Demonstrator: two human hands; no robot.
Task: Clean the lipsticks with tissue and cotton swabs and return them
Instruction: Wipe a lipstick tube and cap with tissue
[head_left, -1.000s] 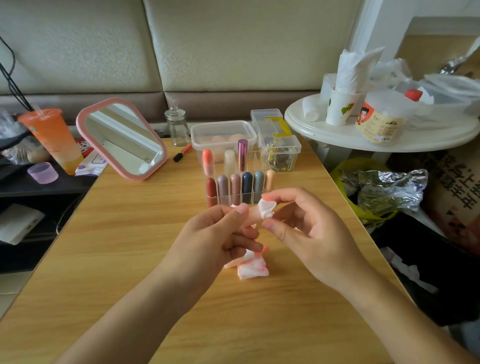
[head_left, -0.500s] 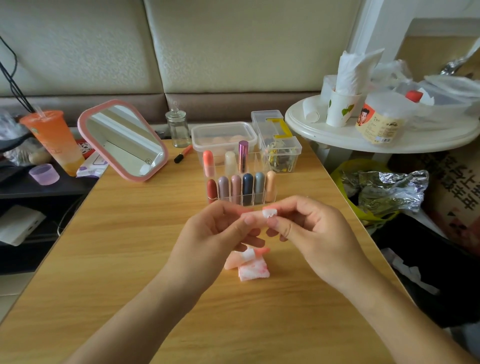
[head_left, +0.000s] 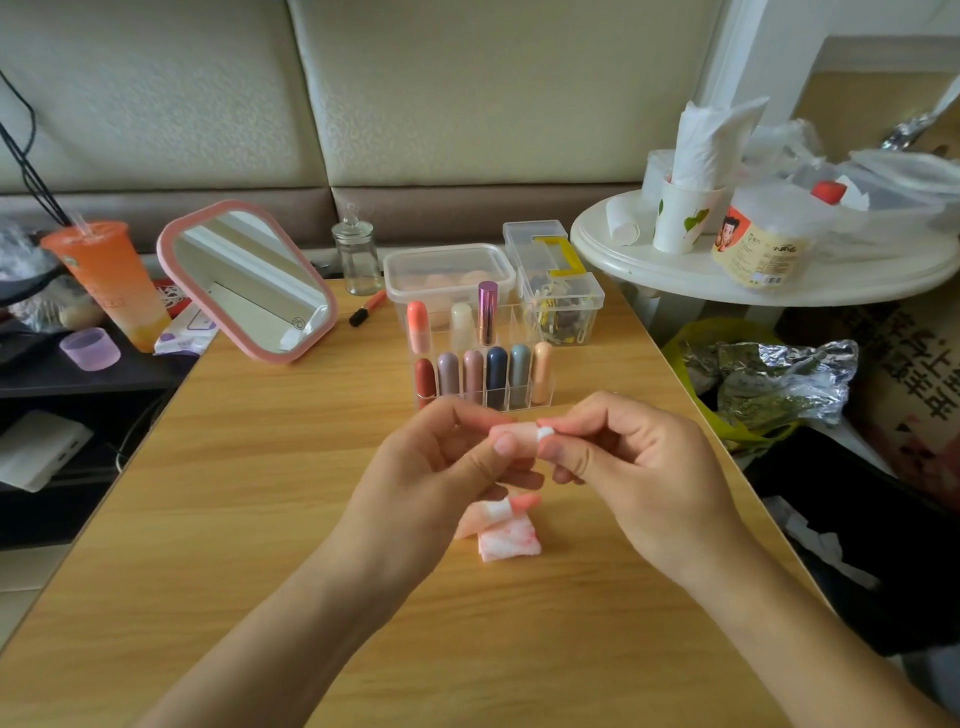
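The left hand (head_left: 441, 467) is gripping a pale pink lipstick (head_left: 511, 432) between its thumb and curled fingers, just in front of the clear organizer (head_left: 483, 397); the right hand (head_left: 639, 467) is pinching a small white wad of tissue (head_left: 544, 433) against the lipstick's right end, forefinger above and thumb below; both hands are hovering over the wooden table (head_left: 260, 519), on the person's side of the organizer. Inside the organizer, a front row of six capped lipsticks (head_left: 472, 371) is standing upright, and three taller ones are standing behind them.

Further in front of the organizer, beneath the hands, a folded tissue stained pink (head_left: 509, 540) is lying on the table; a pink piece wrapped in a white strip (head_left: 522, 503) is resting on it, partly hidden by the left hand, so whether it is a cap or a second lipstick cannot be told. Behind the organizer a lidded clear box (head_left: 447, 270) is sitting; behind and to the organizer's right a small clear box of clips (head_left: 563, 312) is standing; behind and to its left a pink-framed mirror (head_left: 249, 280) is leaning back, with a glass jar (head_left: 357, 260) and an orange pen (head_left: 368, 307) lying between mirror and organizer.
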